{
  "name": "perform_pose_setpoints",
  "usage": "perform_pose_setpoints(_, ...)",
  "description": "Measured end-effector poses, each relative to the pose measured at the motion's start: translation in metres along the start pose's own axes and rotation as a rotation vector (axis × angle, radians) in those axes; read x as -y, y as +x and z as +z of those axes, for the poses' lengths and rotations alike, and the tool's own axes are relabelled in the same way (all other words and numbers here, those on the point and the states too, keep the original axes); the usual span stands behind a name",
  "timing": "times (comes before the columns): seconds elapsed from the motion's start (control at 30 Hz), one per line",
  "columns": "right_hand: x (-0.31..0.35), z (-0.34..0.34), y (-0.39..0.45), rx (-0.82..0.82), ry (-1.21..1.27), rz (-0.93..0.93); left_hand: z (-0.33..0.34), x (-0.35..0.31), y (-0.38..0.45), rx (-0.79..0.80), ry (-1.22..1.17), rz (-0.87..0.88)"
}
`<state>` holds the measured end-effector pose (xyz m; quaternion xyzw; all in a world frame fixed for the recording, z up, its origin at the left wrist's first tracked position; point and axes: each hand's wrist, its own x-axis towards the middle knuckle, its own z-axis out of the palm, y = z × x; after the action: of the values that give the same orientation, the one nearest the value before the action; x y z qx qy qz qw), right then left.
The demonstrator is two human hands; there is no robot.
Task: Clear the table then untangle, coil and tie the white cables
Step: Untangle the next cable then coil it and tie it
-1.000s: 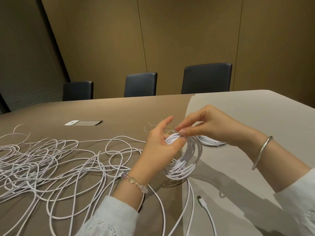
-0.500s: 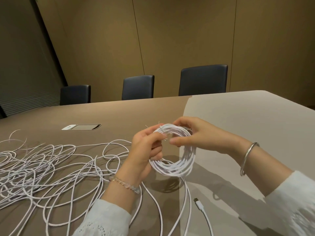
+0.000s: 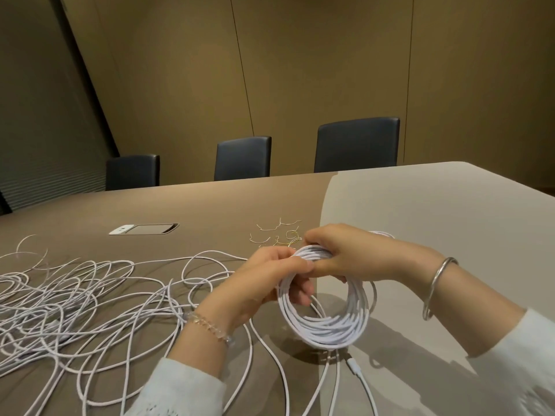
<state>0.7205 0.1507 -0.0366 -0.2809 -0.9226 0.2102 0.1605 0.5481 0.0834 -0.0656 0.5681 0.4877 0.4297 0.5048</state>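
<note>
A coil of white cable (image 3: 326,328) hangs upright just above the table, held at its top by both hands. My left hand (image 3: 264,280) grips the coil's upper left, thumb on top and fingers through the ring. My right hand (image 3: 345,253) grips the top of the coil from the right, fingers curled over the strands. A large tangle of white cables (image 3: 75,304) sprawls across the brown table (image 3: 195,205) to the left. Loose strands and a white plug end (image 3: 354,366) trail below the coil. Thin gold twist ties (image 3: 279,235) lie beyond my hands.
Part of another white coil (image 3: 384,234) shows behind my right hand on the pale table section (image 3: 450,211). A flush metal socket cover (image 3: 144,229) sits in the table at centre left. Three dark chairs (image 3: 357,144) stand along the far edge, against a panelled wall.
The coil has been lifted and turned upright facing me. My right hand has closed over its top, and my left hand has shifted from pinching at the top to gripping through the ring.
</note>
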Motion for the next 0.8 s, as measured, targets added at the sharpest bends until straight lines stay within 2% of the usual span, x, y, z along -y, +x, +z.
perform_pose_setpoints(0.07,0.0,0.002,0.002,-0.067,0.033,0.009,-0.002,0.001,-0.001,0.021,0.013,-0.002)
perform_pose_setpoints(0.13,-0.004,0.002,0.002,-0.136,0.173,0.043,-0.004,0.001,-0.001,-0.007,-0.03,0.039)
perform_pose_setpoints(0.33,-0.008,0.007,0.007,-0.25,0.315,0.081,-0.003,0.004,0.007,-0.207,-0.209,0.187)
perform_pose_setpoints(0.4,-0.01,0.01,0.01,-0.347,0.344,0.106,-0.006,0.005,0.01,-0.278,-0.319,0.201)
perform_pose_setpoints(0.5,-0.016,0.012,0.012,-0.507,0.478,0.287,-0.015,0.005,0.016,-0.431,-0.506,0.223)
perform_pose_setpoints(0.57,-0.017,0.013,0.013,-0.45,0.626,0.488,-0.019,0.005,0.019,-0.511,-0.62,0.238)
perform_pose_setpoints(0.63,-0.014,0.016,0.012,-0.298,0.781,0.59,-0.021,0.006,0.02,-0.559,-0.711,0.246)
perform_pose_setpoints(0.8,-0.003,0.029,0.011,-0.021,1.228,0.593,-0.017,0.004,0.022,-0.541,-0.896,0.298)
